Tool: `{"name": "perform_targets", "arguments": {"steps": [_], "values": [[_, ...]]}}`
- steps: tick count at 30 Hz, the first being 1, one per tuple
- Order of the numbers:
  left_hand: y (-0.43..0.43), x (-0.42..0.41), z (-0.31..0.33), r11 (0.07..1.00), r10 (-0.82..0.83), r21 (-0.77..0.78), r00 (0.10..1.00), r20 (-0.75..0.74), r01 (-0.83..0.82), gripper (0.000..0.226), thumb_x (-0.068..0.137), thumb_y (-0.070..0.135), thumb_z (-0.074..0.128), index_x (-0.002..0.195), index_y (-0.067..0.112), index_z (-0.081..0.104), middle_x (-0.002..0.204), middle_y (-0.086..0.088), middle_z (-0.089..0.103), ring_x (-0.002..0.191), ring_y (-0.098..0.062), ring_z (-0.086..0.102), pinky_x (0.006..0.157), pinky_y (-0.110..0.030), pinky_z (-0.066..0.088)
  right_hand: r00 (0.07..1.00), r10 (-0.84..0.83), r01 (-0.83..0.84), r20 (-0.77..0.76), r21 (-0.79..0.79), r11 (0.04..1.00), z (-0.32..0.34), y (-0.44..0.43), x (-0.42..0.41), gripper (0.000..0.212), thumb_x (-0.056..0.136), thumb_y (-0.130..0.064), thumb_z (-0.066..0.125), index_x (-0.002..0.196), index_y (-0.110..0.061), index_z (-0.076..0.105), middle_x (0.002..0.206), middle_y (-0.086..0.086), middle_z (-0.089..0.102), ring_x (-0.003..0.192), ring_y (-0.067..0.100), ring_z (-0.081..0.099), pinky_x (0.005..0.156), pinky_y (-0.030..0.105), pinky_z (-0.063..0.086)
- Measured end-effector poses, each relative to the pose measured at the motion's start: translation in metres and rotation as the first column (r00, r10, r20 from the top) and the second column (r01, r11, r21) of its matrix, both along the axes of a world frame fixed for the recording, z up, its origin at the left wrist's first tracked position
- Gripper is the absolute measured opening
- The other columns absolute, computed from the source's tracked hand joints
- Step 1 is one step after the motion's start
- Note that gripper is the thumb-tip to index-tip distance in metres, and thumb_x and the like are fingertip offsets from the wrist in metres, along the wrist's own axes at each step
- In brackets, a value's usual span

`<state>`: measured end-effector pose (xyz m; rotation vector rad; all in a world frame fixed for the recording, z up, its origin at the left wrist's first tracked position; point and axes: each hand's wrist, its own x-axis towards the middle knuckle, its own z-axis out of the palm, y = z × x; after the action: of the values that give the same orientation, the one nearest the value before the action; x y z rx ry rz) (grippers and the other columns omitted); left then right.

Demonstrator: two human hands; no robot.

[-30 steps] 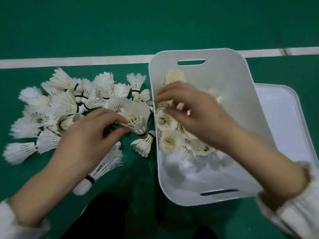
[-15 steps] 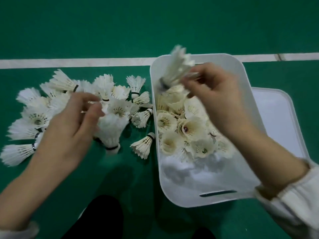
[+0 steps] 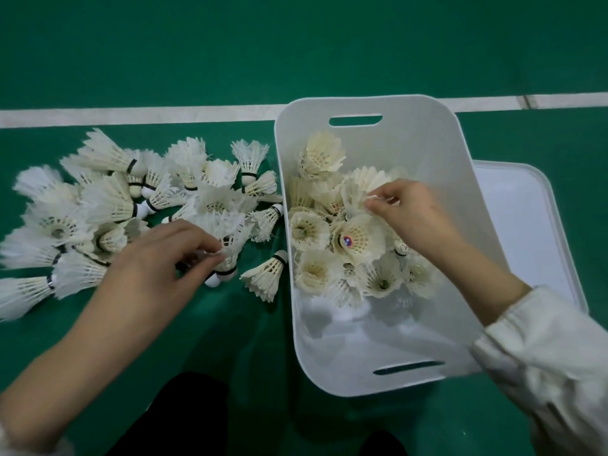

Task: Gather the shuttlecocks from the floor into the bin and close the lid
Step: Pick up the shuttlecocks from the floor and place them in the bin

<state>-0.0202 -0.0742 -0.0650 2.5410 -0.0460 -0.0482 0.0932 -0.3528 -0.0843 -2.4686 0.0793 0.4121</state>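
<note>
A heap of white feather shuttlecocks (image 3: 108, 209) lies on the green floor left of a white plastic bin (image 3: 444, 159). Several shuttlecocks (image 3: 329, 245) fill the far half of the bin. My left hand (image 3: 158, 268) is at the heap's near right edge, fingertips pinched on the feathers of one shuttlecock (image 3: 227, 245) with its cork toward me. My right hand (image 3: 411, 215) is inside the bin, fingers pinching the feather rim of a shuttlecock (image 3: 362, 185) on top of the pile. One loose shuttlecock (image 3: 266, 274) lies beside the bin's left wall.
The bin's white lid (image 3: 526, 225) lies flat on the floor to the right, partly under the bin. A white court line (image 3: 131, 115) runs across behind the heap. My dark-clothed knees (image 3: 177, 419) are at the bottom edge.
My right hand came down from above the bin's far rim into the bin with its shuttlecock. My left hand moved right and closed on a shuttlecock at the heap's edge.
</note>
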Motion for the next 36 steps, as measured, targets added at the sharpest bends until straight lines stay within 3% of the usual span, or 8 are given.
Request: {"name": "perform_targets", "arguments": {"steps": [5,8,11,14,19,25,32,36], "values": [[-0.004,0.003,0.003,0.999,0.008,0.036,1.0,0.019,-0.009,0.005,0.079,0.02,0.067,0.083,0.017,0.066,0.084,0.01,0.059,0.079,-0.006,0.05,0.072,-0.018,0.036,0.972,0.185,-0.153,0.144,-0.208,0.966,0.012,0.002,-0.007,0.029,0.087,-0.031,0.057,0.115,-0.025,0.059,0.123,0.0,0.052,0.117,0.021,0.045,0.101,0.042,0.037],[-0.009,0.007,0.007,0.999,-0.016,0.03,0.999,0.037,0.015,0.004,0.081,0.017,0.067,0.084,0.015,0.065,0.083,0.01,0.058,0.08,-0.003,0.047,0.074,-0.002,0.03,0.904,0.26,-0.247,0.339,-0.08,0.966,0.039,0.014,-0.021,0.028,0.088,-0.025,0.057,0.116,-0.025,0.057,0.111,-0.011,0.05,0.106,0.011,0.048,0.093,0.026,0.04],[-0.013,0.009,0.014,0.997,-0.081,0.015,0.993,0.088,0.08,0.011,0.084,0.024,0.064,0.085,0.014,0.065,0.083,0.009,0.057,0.08,-0.003,0.047,0.075,-0.002,0.031,0.849,0.488,-0.51,0.202,0.077,0.857,0.059,0.048,-0.046,0.042,0.09,-0.025,0.056,0.13,-0.032,0.044,0.109,-0.014,0.053,0.091,0.002,0.052,0.081,0.015,0.043],[-0.021,0.011,0.024,0.991,-0.128,-0.024,0.98,0.149,0.133,0.021,0.086,0.031,0.054,0.086,0.013,0.065,0.084,0.006,0.058,0.081,-0.006,0.049,0.074,-0.009,0.035,0.756,0.636,-0.641,0.156,-0.021,0.767,0.055,0.073,-0.059,0.036,0.092,-0.028,0.052,0.127,-0.03,0.044,0.113,-0.006,0.057,0.093,0.012,0.056,0.08,0.035,0.05],[-0.009,0.013,0.032,0.995,-0.072,-0.055,0.98,0.184,0.083,0.038,0.088,0.035,0.053,0.124,0.022,0.054,0.123,0.009,0.047,0.113,-0.005,0.046,0.099,-0.017,0.035,0.855,0.431,-0.459,0.29,0.035,0.888,0.069,0.065,-0.039,0.006,0.089,-0.02,0.056,0.088,-0.018,0.061,0.079,-0.012,0.06,0.076,0.011,0.057,0.068,0.027,0.046],[0.039,0.019,0.002,0.98,0.2,0.039,0.967,-0.16,-0.196,0.024,0.086,0.024,0.061,0.109,0.018,0.061,0.1,0.003,0.06,0.091,-0.016,0.059,0.067,-0.028,0.043,0.971,0.113,-0.142,0.212,0.127,0.982,0.063,0.039,-0.007,0.012,0.087,-0.029,0.06,0.075,-0.028,0.059,0.068,-0.016,0.057,0.063,0.01,0.058,0.053,0.019,0.037],[0.055,0.007,-0.051,0.982,0.183,0.082,0.96,-0.214,-0.169,0.02,0.083,0.015,0.064,0.102,0.014,0.064,0.1,-0.006,0.066,0.087,-0.022,0.062,0.083,-0.035,0.049,0.949,0.278,-0.235,0.147,-0.259,0.937,0.005,0.069,0.003,0.016,0.089,-0.018,0.052,0.09,-0.014,0.068,0.082,0.005,0.07,0.079,0.024,0.062,0.07,0.031,0.049],[0.062,0.001,-0.071,0.984,0.175,0.081,0.961,-0.214,-0.161,0.028,0.082,0.017,0.066,0.109,0.015,0.06,0.105,-0.005,0.059,0.087,-0.022,0.06,0.082,-0.037,0.048,0.888,0.45,-0.334,0.097,-0.537,0.775,-0.011,0.086,0.011,0.022,0.081,0.001,0.048,0.084,-0.007,0.067,0.07,0.009,0.063,0.065,0.028,0.055,0.05,0.027,0.04]]}}
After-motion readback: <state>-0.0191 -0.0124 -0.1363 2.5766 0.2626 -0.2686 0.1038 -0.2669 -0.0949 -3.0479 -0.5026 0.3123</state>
